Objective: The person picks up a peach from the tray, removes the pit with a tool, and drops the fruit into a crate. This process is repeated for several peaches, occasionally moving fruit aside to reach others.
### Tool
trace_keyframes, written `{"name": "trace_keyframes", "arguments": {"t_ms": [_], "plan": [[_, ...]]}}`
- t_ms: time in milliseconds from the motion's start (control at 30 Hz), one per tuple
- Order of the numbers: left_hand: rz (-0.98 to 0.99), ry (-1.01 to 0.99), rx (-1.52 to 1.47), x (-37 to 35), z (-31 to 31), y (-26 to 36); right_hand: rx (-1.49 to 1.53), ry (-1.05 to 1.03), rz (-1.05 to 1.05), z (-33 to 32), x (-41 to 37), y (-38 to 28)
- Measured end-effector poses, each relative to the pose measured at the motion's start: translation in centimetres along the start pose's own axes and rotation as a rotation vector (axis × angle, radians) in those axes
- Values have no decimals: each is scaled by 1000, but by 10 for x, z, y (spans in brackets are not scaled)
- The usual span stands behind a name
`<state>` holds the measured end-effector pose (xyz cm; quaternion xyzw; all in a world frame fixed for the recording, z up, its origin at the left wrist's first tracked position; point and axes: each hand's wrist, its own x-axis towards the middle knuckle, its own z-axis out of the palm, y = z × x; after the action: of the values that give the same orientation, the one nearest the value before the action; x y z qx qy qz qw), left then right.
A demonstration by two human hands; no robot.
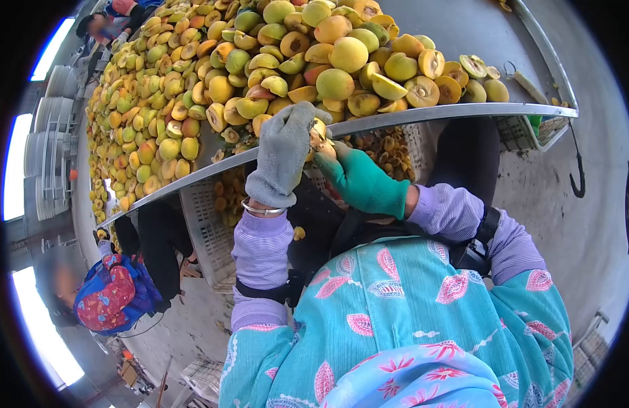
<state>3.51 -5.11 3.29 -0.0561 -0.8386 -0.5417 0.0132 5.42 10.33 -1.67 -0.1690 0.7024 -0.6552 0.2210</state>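
Observation:
At the near edge of the metal table (369,121), my left hand (282,155) in a grey glove closes round a cut peach (319,138). My right hand (364,179), in a green glove, presses its fingers against the same fruit from the right. Brown, torn flesh shows on the peach between the two hands. Whether a small tool is inside my right hand cannot be seen. Just beyond the hands, a large heap of whole and halved yellow-green peaches (348,54) covers the tabletop.
Below the table edge are a white crate (207,234) and peach pieces (382,155). A tool with a wire loop (529,85) lies at the right corner, above a hanging hook (578,170). One co-worker (117,292) sits at left; another (100,27) is farther back.

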Motion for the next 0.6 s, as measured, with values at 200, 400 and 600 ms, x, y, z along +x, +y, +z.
{"name": "trace_keyframes", "arguments": {"t_ms": [200, 400, 600], "plan": [[-310, 345, -686, 2, 35, -5, 287, 11, 391, 8, 0, -21], [-217, 155, -629, 3, 27, -9, 770, -186, 567, 2, 0, -38], [-204, 54, -584, 2, 21, -14, 777, -194, 657, -2, -3, -50]]}}
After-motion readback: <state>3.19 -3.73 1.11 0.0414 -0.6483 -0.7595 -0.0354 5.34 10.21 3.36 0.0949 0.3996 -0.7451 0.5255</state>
